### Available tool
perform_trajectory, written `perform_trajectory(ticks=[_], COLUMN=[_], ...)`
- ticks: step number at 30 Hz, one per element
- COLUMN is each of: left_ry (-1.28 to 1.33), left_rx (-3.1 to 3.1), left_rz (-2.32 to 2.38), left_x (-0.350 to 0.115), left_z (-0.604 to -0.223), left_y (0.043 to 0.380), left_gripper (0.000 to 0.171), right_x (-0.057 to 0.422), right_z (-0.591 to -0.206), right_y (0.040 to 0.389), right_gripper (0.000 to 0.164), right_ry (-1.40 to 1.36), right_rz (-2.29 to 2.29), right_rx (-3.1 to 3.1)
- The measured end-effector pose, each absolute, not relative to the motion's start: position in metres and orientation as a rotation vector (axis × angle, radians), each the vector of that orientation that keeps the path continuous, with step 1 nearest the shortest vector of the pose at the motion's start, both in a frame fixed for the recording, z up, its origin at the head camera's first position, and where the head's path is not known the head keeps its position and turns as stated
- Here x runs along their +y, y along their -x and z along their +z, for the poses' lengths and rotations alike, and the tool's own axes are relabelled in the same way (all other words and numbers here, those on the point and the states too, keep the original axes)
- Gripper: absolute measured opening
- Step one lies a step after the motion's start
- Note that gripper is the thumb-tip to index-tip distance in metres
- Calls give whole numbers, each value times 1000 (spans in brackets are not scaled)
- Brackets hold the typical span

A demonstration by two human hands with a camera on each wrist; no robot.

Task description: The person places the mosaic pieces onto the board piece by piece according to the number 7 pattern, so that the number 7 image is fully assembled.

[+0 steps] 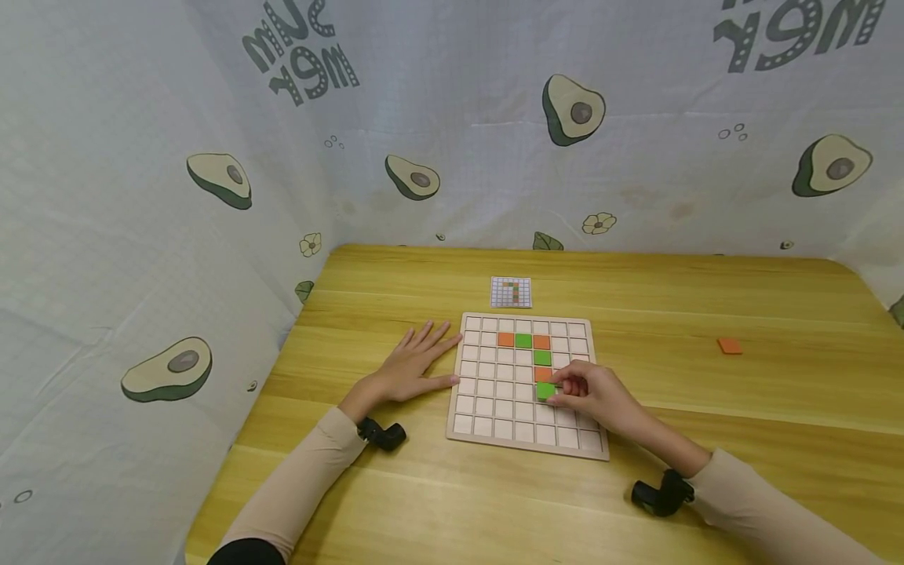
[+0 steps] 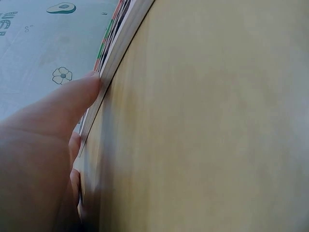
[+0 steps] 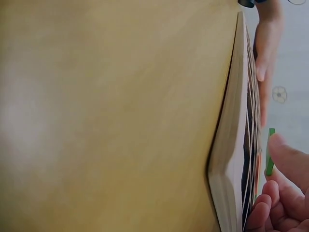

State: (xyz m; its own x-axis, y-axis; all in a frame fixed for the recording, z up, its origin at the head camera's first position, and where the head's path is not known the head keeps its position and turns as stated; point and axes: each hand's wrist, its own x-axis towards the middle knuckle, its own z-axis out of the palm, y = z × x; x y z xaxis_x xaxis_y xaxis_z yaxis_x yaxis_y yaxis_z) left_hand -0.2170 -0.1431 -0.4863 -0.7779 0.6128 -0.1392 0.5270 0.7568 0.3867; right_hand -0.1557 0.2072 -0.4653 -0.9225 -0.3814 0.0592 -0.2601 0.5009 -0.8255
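A wooden grid board [image 1: 494,428] with white square cells lies on the table. Between thumb and fingers, my right hand [image 1: 593,394] pinches a green square tile [image 1: 545,391], held close over the board just below an orange tile [image 1: 543,374]. In the right wrist view the green tile [image 3: 271,152] is seen edge-on above the board's surface. Other orange and green tiles [image 1: 523,340] form a row at the top and a column down from its right end. My left hand [image 1: 410,367] lies flat with fingers spread, its thumb and a fingertip touching the board's left edge.
Behind the board lies a small printed card [image 1: 511,292] with a coloured grid pattern. A loose orange tile [image 1: 730,346] sits on the table [image 1: 777,298] to the right. A white curtain [image 1: 480,94] with avocado prints hangs along the back and left.
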Motion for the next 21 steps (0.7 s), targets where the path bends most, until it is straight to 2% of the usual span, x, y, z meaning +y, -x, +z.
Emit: perform_trajectory(ticks=[21], left_ry=[-898], left_rx=[2702], left_rz=[479], left_x=[-143], left_z=[-486], left_y=[216], left_gripper=[77], right_x=[205], right_z=[-468], right_y=[157], right_gripper=[21], right_ry=[596], right_rz=[-1361], right_rx=[2621])
